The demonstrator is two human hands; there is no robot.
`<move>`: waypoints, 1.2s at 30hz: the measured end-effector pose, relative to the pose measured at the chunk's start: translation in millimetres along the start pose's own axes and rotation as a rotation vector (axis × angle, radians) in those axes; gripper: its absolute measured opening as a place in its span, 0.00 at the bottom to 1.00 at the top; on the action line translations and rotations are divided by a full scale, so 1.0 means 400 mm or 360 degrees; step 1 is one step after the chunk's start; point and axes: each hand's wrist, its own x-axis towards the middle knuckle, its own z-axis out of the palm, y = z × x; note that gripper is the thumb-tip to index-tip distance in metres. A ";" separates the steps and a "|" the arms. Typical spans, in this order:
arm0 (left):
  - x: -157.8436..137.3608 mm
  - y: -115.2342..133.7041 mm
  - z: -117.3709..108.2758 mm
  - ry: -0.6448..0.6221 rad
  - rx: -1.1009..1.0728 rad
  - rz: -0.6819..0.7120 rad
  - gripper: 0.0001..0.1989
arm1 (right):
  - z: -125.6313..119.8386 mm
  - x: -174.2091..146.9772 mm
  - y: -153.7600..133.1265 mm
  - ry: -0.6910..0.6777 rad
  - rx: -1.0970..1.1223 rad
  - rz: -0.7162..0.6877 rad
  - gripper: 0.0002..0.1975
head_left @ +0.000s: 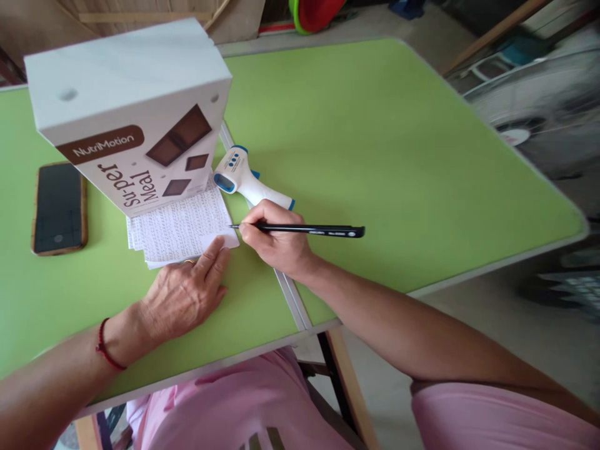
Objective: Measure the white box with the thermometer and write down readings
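Several sheets of paper [180, 228] covered with small handwriting lie stacked on the green table [398, 156]. My left hand [187, 290] rests with fingers stretched out, their tips on the lower right edge of the top sheet. In my right hand [281, 240] is a black pen [323, 230], pinched near its front end. The pen's tip points left, at the right edge of the paper; whether it touches is too fine to tell. Just beyond that hand lies a white and blue infrared thermometer [241, 172]. A white box [140, 106] stands at the papers' far edge, hiding part of them.
A phone [59, 208] in a brown case lies on the table at the left. A metal seam [291, 303] crosses the tabletop. Beyond the table's right edge stands a fan [525, 125]. Red and green basins [316, 14] are at the back.
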 end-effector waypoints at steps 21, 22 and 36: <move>0.003 0.000 -0.008 0.0003 0.0128 0.0028 0.23 | 0.002 -0.003 0.007 0.0044 -0.0032 0.0028 0.10; 0.003 -0.001 -0.007 0.0010 0.0118 0.0026 0.23 | 0.002 -0.003 0.007 0.0056 -0.0014 0.0015 0.10; 0.005 0.001 -0.008 0.0050 0.0112 0.0031 0.24 | 0.003 -0.001 0.000 -0.0036 0.0005 0.0037 0.10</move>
